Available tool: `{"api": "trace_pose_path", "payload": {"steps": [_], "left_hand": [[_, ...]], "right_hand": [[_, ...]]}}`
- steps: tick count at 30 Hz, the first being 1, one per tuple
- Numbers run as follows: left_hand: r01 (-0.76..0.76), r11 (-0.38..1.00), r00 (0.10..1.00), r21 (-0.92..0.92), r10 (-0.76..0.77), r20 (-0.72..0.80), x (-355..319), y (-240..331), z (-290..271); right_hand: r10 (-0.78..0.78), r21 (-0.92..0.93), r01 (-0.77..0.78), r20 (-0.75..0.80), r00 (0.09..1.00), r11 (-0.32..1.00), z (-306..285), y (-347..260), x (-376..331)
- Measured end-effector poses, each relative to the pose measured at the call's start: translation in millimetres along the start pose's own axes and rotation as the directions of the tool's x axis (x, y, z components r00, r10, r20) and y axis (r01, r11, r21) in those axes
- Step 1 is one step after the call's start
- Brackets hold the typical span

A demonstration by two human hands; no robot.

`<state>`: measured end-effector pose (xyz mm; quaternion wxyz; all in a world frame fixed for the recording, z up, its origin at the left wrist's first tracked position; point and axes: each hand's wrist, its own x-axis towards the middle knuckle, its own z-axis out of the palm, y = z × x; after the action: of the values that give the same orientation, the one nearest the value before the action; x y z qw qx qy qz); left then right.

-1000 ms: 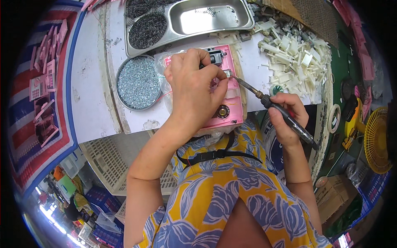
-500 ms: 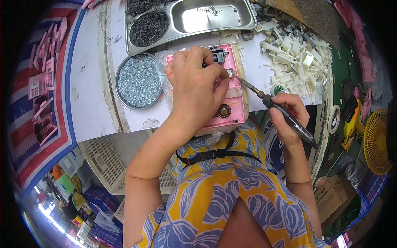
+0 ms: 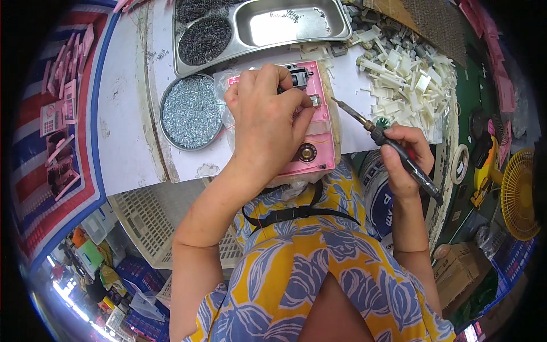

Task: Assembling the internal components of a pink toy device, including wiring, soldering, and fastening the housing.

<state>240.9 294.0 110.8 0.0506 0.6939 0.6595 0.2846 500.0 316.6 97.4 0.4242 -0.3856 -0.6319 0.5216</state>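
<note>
Left hand (image 3: pixel 266 117) over pink casing (image 3: pixel 326 151), right hand (image 3: pixel 403 178) gripping soldering iron (image 3: pixel 422 179) alongside

On my feed the left arm (image 3: pixel 208 214) comes up bent at the elbow, its bare forearm slanting inward across the near edge of the bench (image 3: pixel 122 122). I have the left hand (image 3: pixel 268 114) back upward, knuckles arched, thumb and forefinger drawn together toward the right; the other fingertips are hidden from me. My right arm (image 3: pixel 411 228) rises nearly upright. The right hand (image 3: pixel 407 159) sits by the near edge, toward the right corner, curled in a closed grip, thumb below the forefinger, wrist almost straight.
</note>
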Motion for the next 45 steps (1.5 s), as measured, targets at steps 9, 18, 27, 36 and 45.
{"api": "trace_pose_path", "payload": {"steps": [9, 18, 27, 36, 45], "left_hand": [[0.002, 1.0, 1.0, -0.025, -0.002, -0.005, -0.6, 0.1, 0.5], [0.01, 1.0, 1.0, -0.012, -0.01, -0.012, 0.1, 0.9, 0.9], [0.011, 1.0, 1.0, -0.029, -0.012, -0.014, 0.8, 1.7, 1.8], [0.004, 1.0, 1.0, -0.011, -0.005, -0.018, 0.7, 1.9, 1.4], [0.01, 1.0, 1.0, -0.003, -0.01, -0.021, 0.8, 2.9, 1.4]], "right_hand": [[0.038, 0.006, -0.038, -0.033, 0.999, 0.999, -3.0, -2.8, 2.8], [-0.014, 0.004, 0.014, -0.003, 1.0, 1.0, 0.9, -0.7, 4.5], [-0.037, -0.019, 0.038, 0.086, 0.996, 0.999, 11.3, 2.4, 5.2], [-0.017, -0.022, 0.018, 0.051, 0.999, 1.0, 7.3, -2.3, 3.7], [-0.037, -0.027, 0.038, 0.034, 0.999, 0.999, 2.8, -1.6, 2.9]]}}
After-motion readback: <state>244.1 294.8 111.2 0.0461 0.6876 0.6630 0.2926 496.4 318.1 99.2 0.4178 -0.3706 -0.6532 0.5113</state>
